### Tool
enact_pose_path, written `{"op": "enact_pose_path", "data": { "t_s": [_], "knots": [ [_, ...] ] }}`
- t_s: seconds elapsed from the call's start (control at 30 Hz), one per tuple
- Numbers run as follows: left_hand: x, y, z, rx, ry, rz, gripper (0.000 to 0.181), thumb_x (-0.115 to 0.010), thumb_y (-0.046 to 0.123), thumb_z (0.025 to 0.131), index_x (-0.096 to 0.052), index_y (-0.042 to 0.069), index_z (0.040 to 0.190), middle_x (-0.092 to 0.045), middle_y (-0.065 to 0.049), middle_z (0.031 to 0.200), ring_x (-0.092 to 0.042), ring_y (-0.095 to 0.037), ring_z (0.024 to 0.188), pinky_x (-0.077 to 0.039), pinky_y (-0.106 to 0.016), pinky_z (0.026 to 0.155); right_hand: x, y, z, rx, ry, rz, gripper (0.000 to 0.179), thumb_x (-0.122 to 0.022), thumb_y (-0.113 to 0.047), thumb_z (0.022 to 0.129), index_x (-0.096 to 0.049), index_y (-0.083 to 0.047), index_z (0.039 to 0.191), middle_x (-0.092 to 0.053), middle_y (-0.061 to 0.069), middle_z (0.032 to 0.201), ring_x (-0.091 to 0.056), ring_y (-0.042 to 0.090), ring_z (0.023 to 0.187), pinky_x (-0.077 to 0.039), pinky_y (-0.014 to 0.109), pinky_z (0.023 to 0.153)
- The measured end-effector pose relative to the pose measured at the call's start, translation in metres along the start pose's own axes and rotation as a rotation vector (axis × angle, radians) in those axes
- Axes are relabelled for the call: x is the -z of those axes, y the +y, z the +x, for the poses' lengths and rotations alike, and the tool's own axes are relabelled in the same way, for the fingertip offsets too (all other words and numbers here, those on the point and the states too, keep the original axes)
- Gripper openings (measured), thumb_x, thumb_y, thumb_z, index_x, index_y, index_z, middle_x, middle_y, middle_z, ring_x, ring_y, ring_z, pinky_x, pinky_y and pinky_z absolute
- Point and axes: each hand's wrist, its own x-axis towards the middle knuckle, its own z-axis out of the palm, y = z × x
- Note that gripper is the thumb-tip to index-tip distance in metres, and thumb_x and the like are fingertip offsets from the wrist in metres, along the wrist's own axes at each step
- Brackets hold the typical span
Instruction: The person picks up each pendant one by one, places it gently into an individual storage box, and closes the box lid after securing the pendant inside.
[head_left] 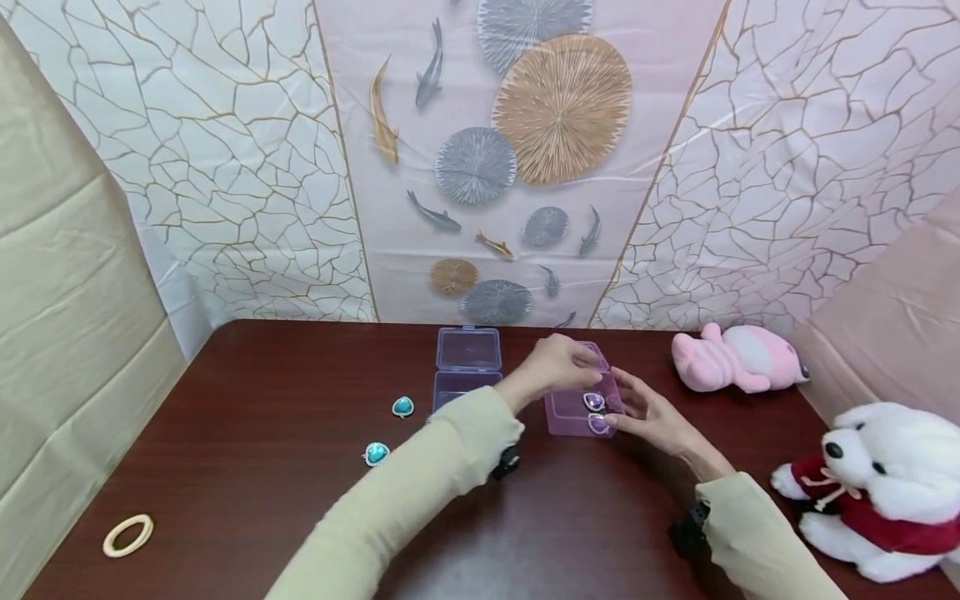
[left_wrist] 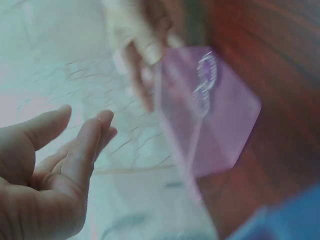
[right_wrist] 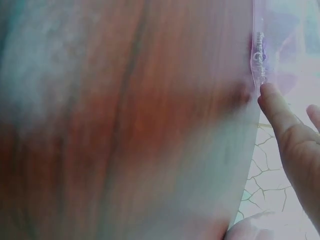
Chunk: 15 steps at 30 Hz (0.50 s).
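Observation:
My left hand [head_left: 561,364] hovers over the raised lid side of a clear purple plastic box [head_left: 564,425]. Its fingers are loosely bent, with nothing between thumb and fingertips in the left wrist view. At the box's right side, my right hand [head_left: 652,414] holds the wall, thumb near the front corner and index finger farther back. Two purple gem pieces with sparkling rims, one [head_left: 594,402] behind the other [head_left: 598,424], lie inside on the right. Left of it stands an open blue plastic box [head_left: 447,382], partly hidden by my left sleeve. Turquoise gem pieces [head_left: 402,407] lie on the table farther left.
Pale rings [head_left: 128,536] lie at the table's left front. A pink plush toy [head_left: 738,358] lies at the back right, and a white plush dog [head_left: 885,492] in red sits at the right edge. A patterned cloth [head_left: 480,275] hangs behind the table.

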Motion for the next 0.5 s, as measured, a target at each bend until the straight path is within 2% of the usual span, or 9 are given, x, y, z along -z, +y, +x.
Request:
{"op": "enact_pose_path", "data": {
  "t_s": [0.13,0.17,0.27,0.37,0.4,0.5],
  "knots": [
    [0.035,-0.01,-0.025,0.023,-0.037,-0.363,0.04,-0.068,0.005,0.085,-0.06,-0.001,0.123,-0.065,-0.017,0.115,-0.068,-0.026,0.095,-0.055,-0.023,0.076,0.002,-0.006,-0.001,-0.004,0.049,-0.048,0.076,-0.063,0.002,0.086,-0.016,0.008,0.146,-0.036,0.042,0.134,-0.044,0.047,0.121,-0.045,0.012,0.086],
    [0.046,-0.016,-0.031,0.021,-0.043,-0.412,0.041,-0.067,0.004,0.085,-0.057,-0.003,0.124,-0.064,-0.02,0.116,-0.066,-0.029,0.099,-0.055,-0.025,0.079,0.002,-0.01,-0.002,-0.001,0.082,-0.07,0.075,-0.064,0.001,0.086,-0.018,0.008,0.145,-0.037,0.041,0.134,-0.042,0.048,0.122,-0.044,0.011,0.087],
    [0.075,-0.036,-0.049,0.003,-0.023,-0.472,0.04,-0.063,0.002,0.087,-0.055,-0.006,0.126,-0.061,-0.025,0.118,-0.064,-0.031,0.104,-0.053,-0.03,0.086,0.001,-0.027,0.0,0.044,0.216,-0.098,0.07,-0.063,0.005,0.085,-0.024,0.01,0.143,-0.04,0.039,0.132,-0.051,0.02,0.12,-0.042,0.009,0.089],
    [0.1,-0.061,-0.066,0.019,0.031,-0.494,0.04,-0.062,0.002,0.089,-0.053,-0.008,0.127,-0.059,-0.028,0.12,-0.062,-0.034,0.106,-0.05,-0.037,0.09,-0.007,-0.048,0.007,0.099,0.327,-0.044,0.064,-0.062,0.008,0.085,-0.029,0.012,0.14,-0.041,0.037,0.131,-0.049,-0.006,0.109,-0.042,0.009,0.091],
    [0.107,-0.07,-0.071,0.033,0.05,-0.502,0.04,-0.061,0.002,0.089,-0.052,-0.009,0.127,-0.058,-0.03,0.12,-0.062,-0.035,0.106,-0.05,-0.037,0.091,-0.011,-0.055,0.01,0.115,0.346,-0.023,0.063,-0.062,0.009,0.085,-0.03,0.012,0.139,-0.041,0.036,0.131,-0.048,-0.01,0.107,-0.042,0.01,0.091],
    [0.119,-0.098,-0.084,0.084,0.097,-0.533,0.041,-0.059,0.002,0.091,-0.05,-0.011,0.128,-0.057,-0.031,0.12,-0.062,-0.035,0.107,-0.051,-0.034,0.09,-0.028,-0.071,0.021,0.139,0.336,0.016,0.063,-0.063,0.008,0.084,-0.033,0.011,0.139,-0.043,0.034,0.132,-0.051,-0.008,0.106,-0.044,0.013,0.092]
  ]
}}
